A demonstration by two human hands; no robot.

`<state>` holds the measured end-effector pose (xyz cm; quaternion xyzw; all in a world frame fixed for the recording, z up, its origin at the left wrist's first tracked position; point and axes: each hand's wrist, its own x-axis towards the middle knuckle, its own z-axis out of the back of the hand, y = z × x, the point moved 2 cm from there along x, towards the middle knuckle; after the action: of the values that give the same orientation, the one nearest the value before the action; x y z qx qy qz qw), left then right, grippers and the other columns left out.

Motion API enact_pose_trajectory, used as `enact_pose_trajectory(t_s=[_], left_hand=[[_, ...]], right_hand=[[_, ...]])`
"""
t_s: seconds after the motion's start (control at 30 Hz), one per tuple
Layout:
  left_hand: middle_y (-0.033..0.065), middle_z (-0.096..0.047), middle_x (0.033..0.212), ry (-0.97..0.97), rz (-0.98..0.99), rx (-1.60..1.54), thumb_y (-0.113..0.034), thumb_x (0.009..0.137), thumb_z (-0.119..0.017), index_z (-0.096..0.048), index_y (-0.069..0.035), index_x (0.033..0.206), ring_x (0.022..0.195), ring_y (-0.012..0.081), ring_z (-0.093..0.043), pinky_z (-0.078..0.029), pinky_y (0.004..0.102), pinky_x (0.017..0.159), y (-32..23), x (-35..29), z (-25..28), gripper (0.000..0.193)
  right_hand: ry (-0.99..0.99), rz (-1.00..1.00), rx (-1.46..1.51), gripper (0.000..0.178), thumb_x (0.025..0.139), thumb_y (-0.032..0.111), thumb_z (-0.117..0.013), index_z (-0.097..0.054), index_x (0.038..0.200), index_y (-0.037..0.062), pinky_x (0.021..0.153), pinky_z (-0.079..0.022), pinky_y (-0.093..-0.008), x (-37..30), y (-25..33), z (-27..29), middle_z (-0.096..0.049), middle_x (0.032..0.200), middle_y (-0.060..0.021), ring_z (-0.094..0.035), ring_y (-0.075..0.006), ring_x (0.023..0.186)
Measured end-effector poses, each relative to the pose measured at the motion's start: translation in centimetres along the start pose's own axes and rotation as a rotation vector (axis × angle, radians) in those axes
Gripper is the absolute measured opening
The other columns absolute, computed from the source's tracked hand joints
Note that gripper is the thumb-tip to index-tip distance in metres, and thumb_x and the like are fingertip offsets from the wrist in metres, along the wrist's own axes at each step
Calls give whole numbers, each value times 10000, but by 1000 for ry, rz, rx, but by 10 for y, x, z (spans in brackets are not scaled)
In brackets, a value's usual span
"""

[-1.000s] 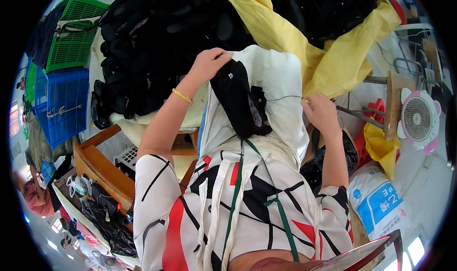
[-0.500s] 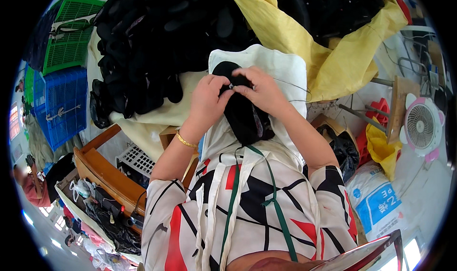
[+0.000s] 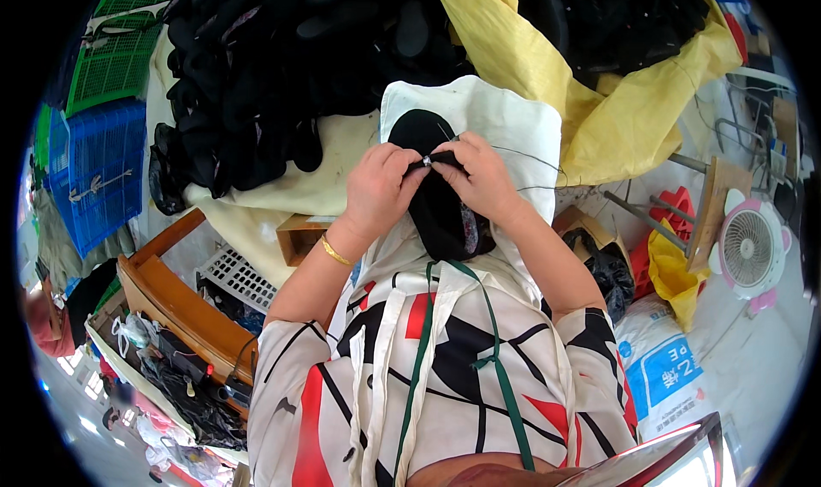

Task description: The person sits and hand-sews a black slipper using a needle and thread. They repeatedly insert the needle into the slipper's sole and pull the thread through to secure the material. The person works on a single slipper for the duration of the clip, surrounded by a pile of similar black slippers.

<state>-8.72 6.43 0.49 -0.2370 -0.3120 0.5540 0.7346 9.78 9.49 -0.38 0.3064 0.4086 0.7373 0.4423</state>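
Observation:
A black cloth shoe (image 3: 434, 222) with a patterned lining lies on a white cloth (image 3: 523, 128) over my lap, its rounded toe pointing away from me. My left hand (image 3: 382, 183) is closed, thumb and forefinger pinching the shoe's black strap from the left. From the right, my right hand (image 3: 481, 175) pinches the same strap. Between the two sets of fingertips shows a small shiny button-like piece (image 3: 427, 160). A thin needle-like line (image 3: 444, 132) stands just above my right fingers; what holds it is hidden. Dark thread (image 3: 526, 152) trails across the cloth to the right.
A large heap of black shoes (image 3: 265, 68) lies ahead on a cream sheet. Beside it, a yellow sack (image 3: 590, 119) holds more black items. Blue and green crates (image 3: 98, 175) and a wooden chair (image 3: 171, 303) stand left. A stool (image 3: 717, 196) and a fan (image 3: 751, 246) are right.
My right fingers, earlier raised and blurred over the shoe, have come down into a pinch on the strap. The strap now stretches between both hands. The view has shifted slightly.

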Motion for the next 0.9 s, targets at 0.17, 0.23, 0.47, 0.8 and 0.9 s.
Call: enact_pose_trajectory(t_s=[0.17, 0.23, 0.47, 0.8, 0.9], left_hand=[[123, -606, 776, 191, 215, -219, -175, 809, -756, -652, -36, 913, 723, 305, -598, -478, 376, 624, 7, 9, 6, 202], [134, -611, 772, 201, 297, -274, -198, 829, -745, -647, -23, 906, 698, 312, -593, -475, 379, 617, 10, 11, 6, 214], [104, -633, 729, 298, 559, -408, -270, 921, -677, -640, -10, 908, 608, 223, -622, -483, 331, 560, 19, 20, 4, 262], [6, -606, 706, 278, 855, -664, -316, 942, -680, -649, -29, 860, 520, 90, -549, -447, 245, 465, 21, 15, -1, 300], [-22, -592, 707, 217, 777, -724, -287, 958, -677, -631, -53, 849, 558, 48, -511, -422, 210, 508, 24, 11, -7, 262]], right_hand=[[175, -323, 88, 271, 850, 252, -737, -598, 865, 19, 691, -463, -425, 0, -6, 0, -548, 825, -157, -555, -350, 785], [214, -341, 11, 298, 854, 274, -731, -591, 845, 11, 688, -466, -429, 2, 2, 3, -553, 811, -159, -562, -356, 778], [165, -73, -291, 254, 842, 233, -709, -619, 741, 18, 648, -509, -440, -9, 21, 2, -587, 747, -129, -612, -345, 732], [-361, -314, 302, 215, 973, 228, -616, -667, 863, 51, 707, -504, -351, 7, 3, 22, -562, 708, -73, -584, -208, 677], [-513, -506, 1251, 335, 1043, 312, -511, -589, 810, 84, 768, -494, -364, 13, 12, 0, -488, 656, -21, -495, -170, 618]])
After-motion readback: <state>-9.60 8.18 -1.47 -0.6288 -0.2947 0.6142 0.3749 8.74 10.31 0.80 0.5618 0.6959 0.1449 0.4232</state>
